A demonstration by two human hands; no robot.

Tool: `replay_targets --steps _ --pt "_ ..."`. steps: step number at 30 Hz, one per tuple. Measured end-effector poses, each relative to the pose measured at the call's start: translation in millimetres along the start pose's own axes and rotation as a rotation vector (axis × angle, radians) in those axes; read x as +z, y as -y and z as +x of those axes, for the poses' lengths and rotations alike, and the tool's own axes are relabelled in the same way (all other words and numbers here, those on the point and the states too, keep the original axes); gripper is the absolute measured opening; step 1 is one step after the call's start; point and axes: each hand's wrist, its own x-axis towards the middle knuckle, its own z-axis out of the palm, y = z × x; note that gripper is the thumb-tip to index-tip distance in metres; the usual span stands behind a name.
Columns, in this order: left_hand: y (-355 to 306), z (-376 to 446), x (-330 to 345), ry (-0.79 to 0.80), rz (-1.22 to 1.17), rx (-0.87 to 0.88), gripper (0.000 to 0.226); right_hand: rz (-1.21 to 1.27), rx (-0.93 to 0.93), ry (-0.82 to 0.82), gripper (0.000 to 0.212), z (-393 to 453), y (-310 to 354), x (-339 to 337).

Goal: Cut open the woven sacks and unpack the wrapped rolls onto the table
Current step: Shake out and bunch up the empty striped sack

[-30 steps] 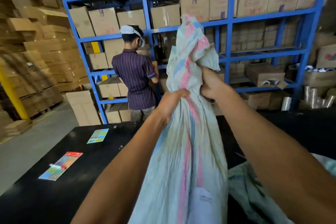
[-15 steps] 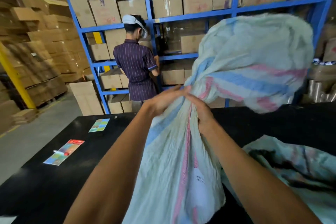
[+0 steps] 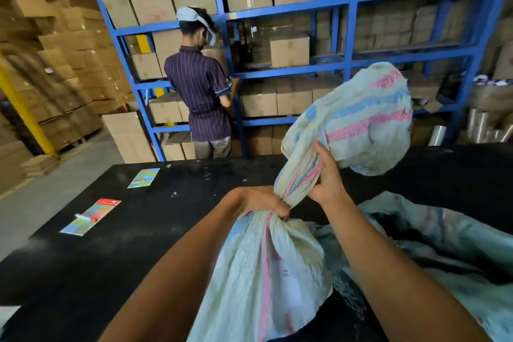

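Note:
A pale green woven sack (image 3: 261,272) with pink and blue stripes is bunched over the black table (image 3: 111,244). My left hand (image 3: 261,201) grips its gathered neck. Just above and to the right, my right hand (image 3: 326,178) holds the twisted upper part, whose loose end (image 3: 361,119) flops over to the right. A second crumpled sack (image 3: 433,244) lies on the table at the right. No wrapped rolls show on the table.
Two colourful printed cards (image 3: 90,216) (image 3: 143,178) lie on the table's left side. A person in a striped shirt (image 3: 200,94) stands with their back to me at the blue shelving (image 3: 349,36) full of cardboard boxes. Shiny rolls (image 3: 483,128) stand far right.
The sack's upper end, held upright a second ago, has swung over and down to the right. Both hands have dropped lower and now bunch the sack at its neck.

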Motion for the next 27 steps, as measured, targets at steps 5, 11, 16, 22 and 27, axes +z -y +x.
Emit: replay_targets --steps 5,11,16,22,27 --pt "6 10 7 0.180 0.045 -0.041 0.046 -0.062 -0.014 -0.178 0.054 -5 -4 -33" --pt "-43 25 15 -0.097 -0.149 0.184 0.106 -0.346 -0.101 -0.279 0.040 -15 10 -54" --pt "-49 66 87 0.012 -0.355 0.161 0.051 -0.622 -0.111 -0.386 0.043 -23 38 -75" --pt "-58 95 128 0.136 -0.178 0.182 0.033 -0.409 -0.157 -0.579 0.025 -39 46 -128" --pt "-60 136 177 -0.018 -0.151 0.197 0.045 -0.444 -0.061 -0.619 0.057 -52 67 -169"
